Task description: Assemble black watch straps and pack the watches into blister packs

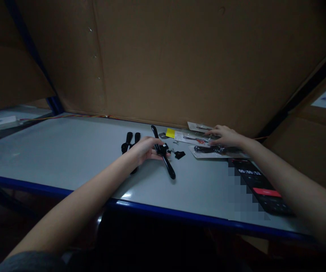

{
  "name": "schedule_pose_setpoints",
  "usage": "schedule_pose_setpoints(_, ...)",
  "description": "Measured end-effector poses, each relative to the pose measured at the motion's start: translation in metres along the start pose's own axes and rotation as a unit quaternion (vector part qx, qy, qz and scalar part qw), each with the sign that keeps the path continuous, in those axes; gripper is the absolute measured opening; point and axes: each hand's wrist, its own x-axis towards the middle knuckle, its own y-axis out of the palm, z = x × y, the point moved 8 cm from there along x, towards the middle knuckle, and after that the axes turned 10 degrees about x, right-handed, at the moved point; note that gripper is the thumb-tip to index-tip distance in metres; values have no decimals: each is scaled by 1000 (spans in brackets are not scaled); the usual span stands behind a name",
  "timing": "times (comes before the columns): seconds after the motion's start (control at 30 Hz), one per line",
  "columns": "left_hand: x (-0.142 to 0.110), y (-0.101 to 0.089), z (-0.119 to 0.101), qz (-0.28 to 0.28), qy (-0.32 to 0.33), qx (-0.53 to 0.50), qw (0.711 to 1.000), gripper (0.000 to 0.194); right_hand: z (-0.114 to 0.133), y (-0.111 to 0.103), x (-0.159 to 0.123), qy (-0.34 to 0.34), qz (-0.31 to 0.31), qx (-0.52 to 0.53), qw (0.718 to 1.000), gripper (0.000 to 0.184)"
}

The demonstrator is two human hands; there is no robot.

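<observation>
My left hand (144,150) curls around the hub of a black lever-style handle (164,160), which lies across the grey tabletop. Beside that hand rests a second black handle piece (130,141), partly hidden by my wrist. A small black part (180,154) and tiny metal screws (176,142) lie just to the right. My right hand (225,136) grasps the edge of a clear plastic packet (193,137) with a yellow label (170,133). Another packet with black parts (211,151) lies under that hand.
A phone (258,185) showing a timer lies on the table's right side, partly blurred. The table's blue front edge (163,210) runs below my arms. Cardboard sheets (180,64) line the back and sides, and a thin wire runs along the rear edge.
</observation>
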Motion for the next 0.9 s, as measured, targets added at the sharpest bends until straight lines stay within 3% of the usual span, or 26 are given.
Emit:
schedule_pose_setpoints(0.1, 0, -1, -1, -8, 0, 10, 1000, 28, -3, 9, -2, -4, 32, -9, 999, 52)
schedule_pose_setpoints(0.27, 0, -3, 0, -16, -4, 27, 999, 29, -2, 7, 0, 10, 40, -14, 999, 54)
schedule_pose_setpoints(0.53, -1, -2, 1, -20, -13, 31, 999, 33, 24, -27, -1, -39, -12, 3, 999, 50)
schedule_pose_setpoints(0.73, -1, 1, 4, 6, -34, 9, 999, 38, 80, -62, -18, -106, -75, 176, 976, 52)
schedule_pose_setpoints(0.9, -3, 12, 4, 91, -56, -73, 992, 55, 148, -89, -40, -164, -151, 282, 933, 57)
